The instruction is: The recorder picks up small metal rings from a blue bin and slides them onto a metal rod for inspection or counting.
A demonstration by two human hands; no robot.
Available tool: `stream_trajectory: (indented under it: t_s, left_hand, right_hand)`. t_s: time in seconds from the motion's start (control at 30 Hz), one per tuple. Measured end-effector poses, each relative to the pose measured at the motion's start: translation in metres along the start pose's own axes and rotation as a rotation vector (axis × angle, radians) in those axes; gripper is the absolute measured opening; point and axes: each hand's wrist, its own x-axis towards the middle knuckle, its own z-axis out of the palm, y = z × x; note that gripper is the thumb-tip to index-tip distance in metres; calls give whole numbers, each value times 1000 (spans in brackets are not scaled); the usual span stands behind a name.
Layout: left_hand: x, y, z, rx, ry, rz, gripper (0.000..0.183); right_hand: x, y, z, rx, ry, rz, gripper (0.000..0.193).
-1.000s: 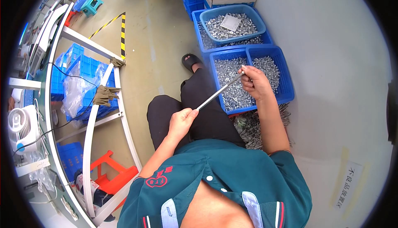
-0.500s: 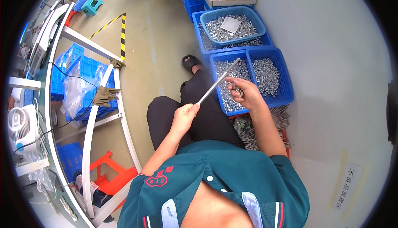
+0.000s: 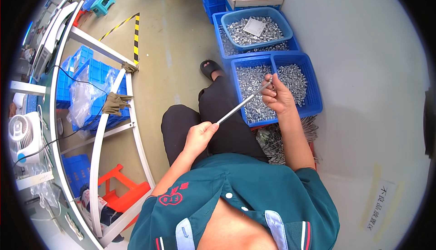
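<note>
My left hand (image 3: pixel 200 137) is closed round the near end of a slim metal rod (image 3: pixel 240 105), which slants up and away to the right. At the rod's far tip, my right hand (image 3: pixel 279 98) pinches a small metal nut against it; the curled fingers hide anything else in the palm. Beneath that hand is a divided blue plastic basket (image 3: pixel 314 83). Small silvery nuts (image 3: pixel 250 79) fill its left compartment, and similar metal pieces (image 3: pixel 293 84) lie in the right one.
Many loose metal rods (image 3: pixel 272 144) lie below the basket, by my right thigh. Beyond it, a light-blue tub (image 3: pixel 290 31) of metal pieces rests in another blue crate. A grey wall (image 3: pixel 363 91) rises at right. On the left stand a white-framed bench (image 3: pixel 97 159) and a red stool (image 3: pixel 122 191).
My right hand has moved slightly right and its fingers have closed at the rod's far tip. That end of the rod has swung lower and to the right. My left hand keeps its hold.
</note>
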Motion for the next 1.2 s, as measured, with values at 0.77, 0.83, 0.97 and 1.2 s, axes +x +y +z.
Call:
stream_trajectory:
  t_s: [0.77, 0.83, 0.97, 1.2]
  left_hand:
    - [9, 4, 5, -238, -137, -57, 42]
    - [13, 8, 7, -255, -133, -65, 42]
    - [18, 10, 10, -277, -90, -87, 42]
    - [16, 2, 2, -209, -52, -72, 42]
  right_hand:
    - [-7, 5, 42, -746, 132, -161, 10]
    - [-5, 20, 46, -622, 161, -85, 10]
    - [-10, 21, 36, -496, 130, 14, 20]
    - [-10, 9, -11, -232, 222, 0, 23]
